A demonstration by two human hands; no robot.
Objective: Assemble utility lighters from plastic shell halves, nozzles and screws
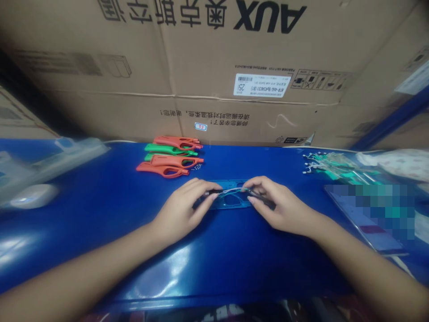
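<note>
A blue plastic casing half point(229, 206) with a loop-shaped opening lies on the blue table in front of me. Over its left end, my left hand point(187, 203) is closed, thumb and fingers pinching a small black part point(210, 192). At the right end, my right hand point(276, 203) grips a longer black piece point(263, 198), mostly covered by the fingers. Thin white and teal wires point(231, 190) stretch between the two hands above the casing. What the wires join to is hidden by my fingertips.
Orange casings point(161, 170) and green casings point(167, 150) with finger loops are stacked at the back left. A white mouse point(34, 197) sits at far left. Right: wired green parts point(342, 165) and a phone point(378, 235). A large cardboard box point(201, 58) walls the back.
</note>
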